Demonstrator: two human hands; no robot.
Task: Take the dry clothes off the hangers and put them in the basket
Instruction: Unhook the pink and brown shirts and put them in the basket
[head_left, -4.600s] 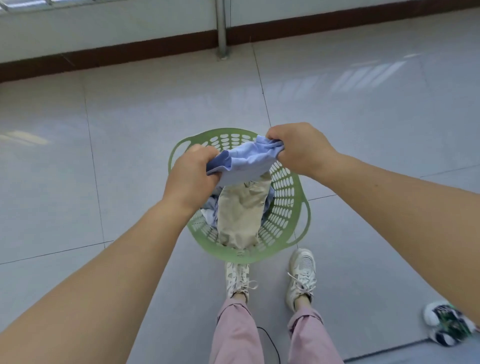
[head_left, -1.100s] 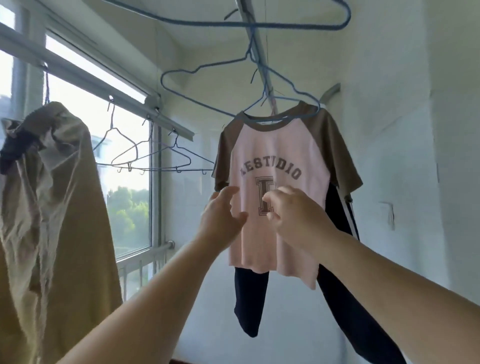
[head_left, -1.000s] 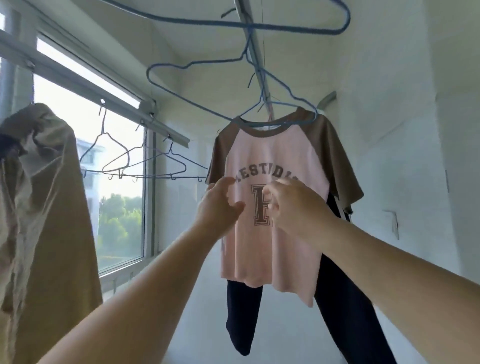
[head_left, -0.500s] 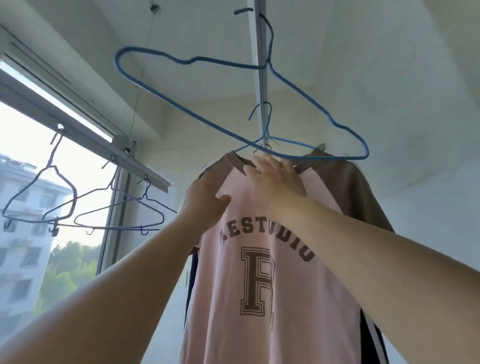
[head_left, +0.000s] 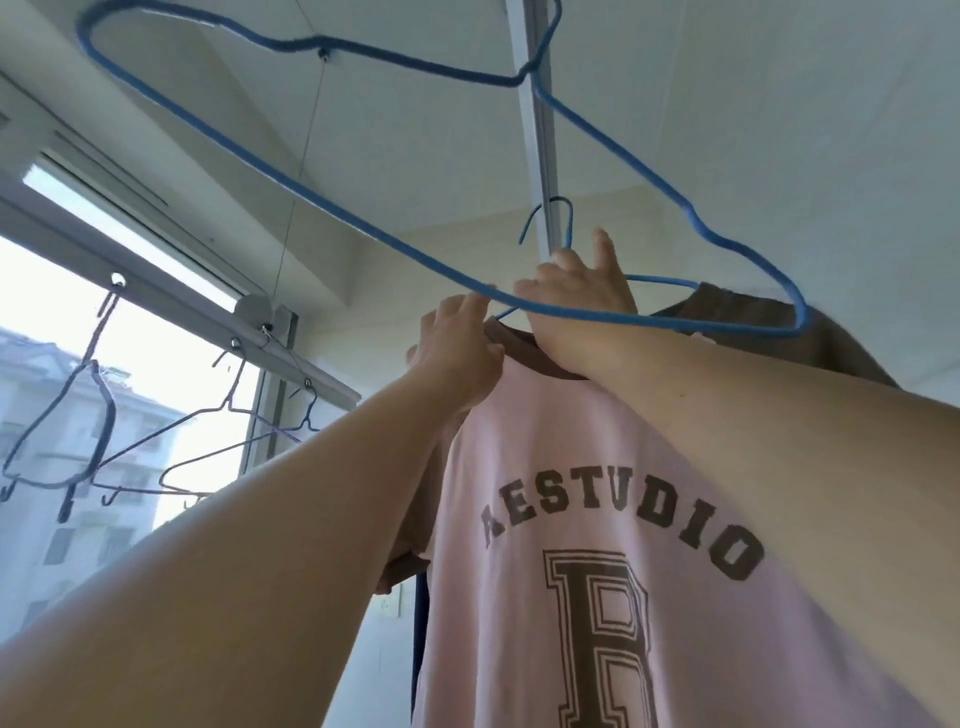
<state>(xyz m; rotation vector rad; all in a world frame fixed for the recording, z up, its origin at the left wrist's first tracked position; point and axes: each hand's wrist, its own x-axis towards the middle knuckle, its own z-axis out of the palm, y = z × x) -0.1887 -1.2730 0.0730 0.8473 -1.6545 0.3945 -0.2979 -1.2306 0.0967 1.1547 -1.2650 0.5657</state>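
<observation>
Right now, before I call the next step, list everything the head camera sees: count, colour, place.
T-shirt: one, pink with brown sleeves and lettering, centre, on a hanger.
Shirt's hanger: one, blue, hooked on the rail.
Empty hanger: one, blue, nearer the camera on the same rail.
Rail: one, pale metal, overhead.
Bare wire hangers: several, dark, by the window at left.
Left hand: at the shirt's collar.
Right hand: holds the hanger's neck.

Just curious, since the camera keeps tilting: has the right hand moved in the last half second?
Yes. The right hand has climbed from the pink T-shirt collar to its hanger's hook by the ceiling rail.
</observation>
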